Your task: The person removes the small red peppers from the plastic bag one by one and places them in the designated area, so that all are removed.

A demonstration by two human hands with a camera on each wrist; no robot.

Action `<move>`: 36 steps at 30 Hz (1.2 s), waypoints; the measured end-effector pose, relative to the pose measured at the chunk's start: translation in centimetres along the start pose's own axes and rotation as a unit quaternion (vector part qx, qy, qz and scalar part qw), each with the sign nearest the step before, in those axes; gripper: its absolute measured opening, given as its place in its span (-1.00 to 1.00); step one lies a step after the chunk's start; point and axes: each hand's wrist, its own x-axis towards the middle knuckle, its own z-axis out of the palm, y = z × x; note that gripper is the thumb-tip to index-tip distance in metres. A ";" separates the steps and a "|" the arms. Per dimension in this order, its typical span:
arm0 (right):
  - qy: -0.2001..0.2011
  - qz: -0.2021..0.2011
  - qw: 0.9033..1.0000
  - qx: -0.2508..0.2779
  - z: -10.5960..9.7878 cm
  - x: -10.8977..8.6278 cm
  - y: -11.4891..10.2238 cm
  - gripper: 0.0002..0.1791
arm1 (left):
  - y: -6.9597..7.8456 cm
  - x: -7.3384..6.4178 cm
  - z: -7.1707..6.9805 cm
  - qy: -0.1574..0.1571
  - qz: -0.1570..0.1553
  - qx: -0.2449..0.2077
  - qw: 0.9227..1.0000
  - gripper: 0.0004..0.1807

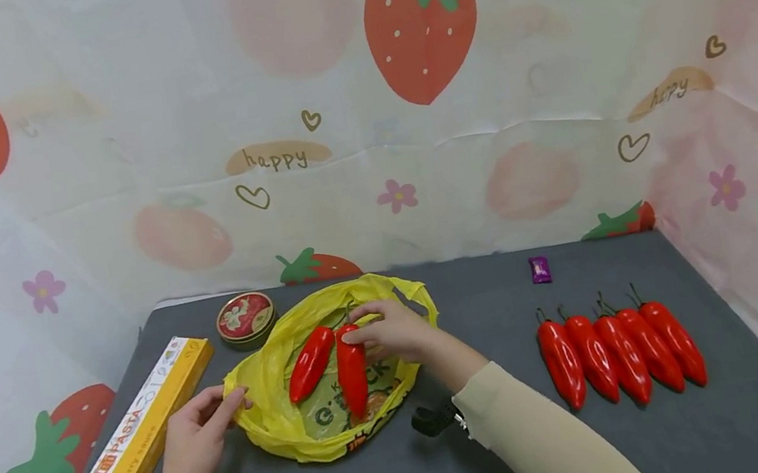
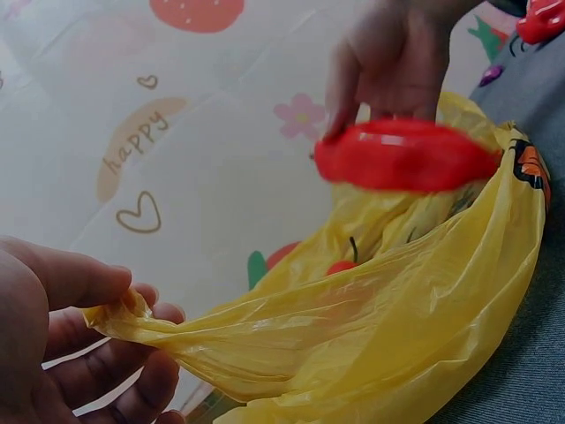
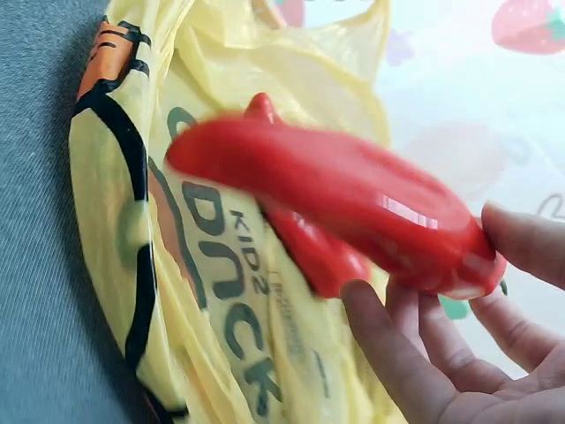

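Note:
A yellow plastic bag (image 1: 272, 429) lies spread with its mouth facing up on the dark table. My left hand (image 1: 201, 427) pinches the bag's left edge between thumb and fingers, and the gathered corner shows in the left wrist view. Over the bag's mouth, my right hand (image 1: 395, 328) holds a red chili pepper (image 3: 353, 190) near its stem end, tip pointing down in the head view. Another red chili pepper (image 1: 311, 364) lies inside the bag, just left of the held one. In the right wrist view the held pepper partly covers it.
To the right, several red chili peppers (image 1: 625, 358) lie in a row, below a small purple wrapped candy (image 1: 540, 270). A round red tin (image 1: 247, 321) stands behind the bag's left side. Further left lies a long yellow-and-white pasta box (image 1: 135, 449). A printed cloth (image 1: 375, 212) hangs behind the table.

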 end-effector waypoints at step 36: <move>0.141 -0.037 0.960 -0.238 -15.7 -14.2 3.1 -0.42 | 0.1 0.1 -0.1 0.001 -0.015 0.000 1.000 -0.47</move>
